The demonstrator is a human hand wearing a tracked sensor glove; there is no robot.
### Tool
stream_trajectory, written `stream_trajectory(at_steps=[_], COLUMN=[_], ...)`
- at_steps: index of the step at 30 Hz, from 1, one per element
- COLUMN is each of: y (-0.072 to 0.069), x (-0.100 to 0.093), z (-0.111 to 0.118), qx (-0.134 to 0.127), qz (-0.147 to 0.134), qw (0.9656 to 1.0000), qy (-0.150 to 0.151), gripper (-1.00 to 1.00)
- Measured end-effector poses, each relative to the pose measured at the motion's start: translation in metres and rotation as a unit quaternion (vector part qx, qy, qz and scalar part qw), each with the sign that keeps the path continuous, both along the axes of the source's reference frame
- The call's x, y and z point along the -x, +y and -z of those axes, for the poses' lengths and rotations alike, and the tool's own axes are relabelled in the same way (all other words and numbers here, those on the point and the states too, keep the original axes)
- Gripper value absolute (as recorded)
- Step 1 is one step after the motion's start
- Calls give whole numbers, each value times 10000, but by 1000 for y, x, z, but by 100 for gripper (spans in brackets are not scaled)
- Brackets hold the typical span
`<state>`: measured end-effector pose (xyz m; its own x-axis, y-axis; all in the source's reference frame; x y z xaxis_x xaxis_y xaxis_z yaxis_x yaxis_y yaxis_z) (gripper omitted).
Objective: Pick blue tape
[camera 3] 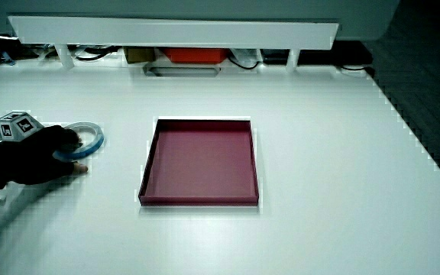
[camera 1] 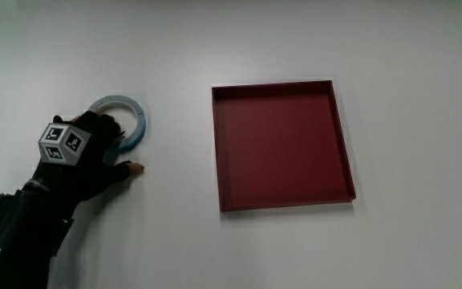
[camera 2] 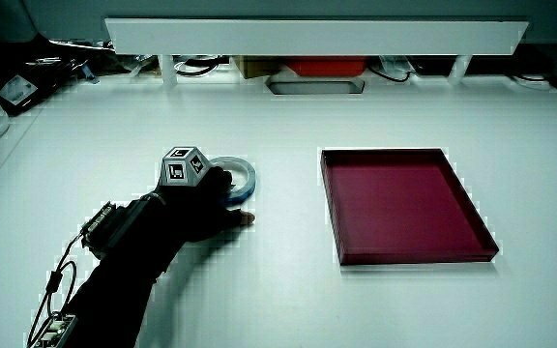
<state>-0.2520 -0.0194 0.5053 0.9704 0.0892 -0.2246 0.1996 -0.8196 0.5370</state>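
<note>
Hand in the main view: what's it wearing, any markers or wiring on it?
The hand wears a black glove with open fingertips. A small cube with black-and-white square patterns sits on its back. The forearm has a black sleeve, with a small device and thin cables at the wrist.

The main view looks straight down on the white table (camera 1: 391, 241), close and narrow. Both side views look forward and down across it toward the low partition (camera 2: 317, 35) (camera 3: 174, 30) — all three share the red tray (camera 1: 279, 144) (camera 2: 399, 203) (camera 3: 201, 164).
</note>
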Motion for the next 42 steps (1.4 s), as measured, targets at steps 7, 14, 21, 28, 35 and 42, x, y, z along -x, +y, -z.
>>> stream_trajectory(at_steps=[7, 14, 21, 28, 35, 42], y=[2, 4, 7, 9, 14, 13], x=[-6, -6, -5, -5, 2, -14], z=[6, 6, 7, 5, 0, 44], qx=[-387, -801, -1025, -1088, -1340, -1617], qz=[-80, -101, -95, -39, -201, -238], qw=[9992, 9965, 9942, 9933, 9900, 9851], qy=[86, 216, 312, 398, 402, 537], gripper=[33, 55, 76, 97, 100, 100])
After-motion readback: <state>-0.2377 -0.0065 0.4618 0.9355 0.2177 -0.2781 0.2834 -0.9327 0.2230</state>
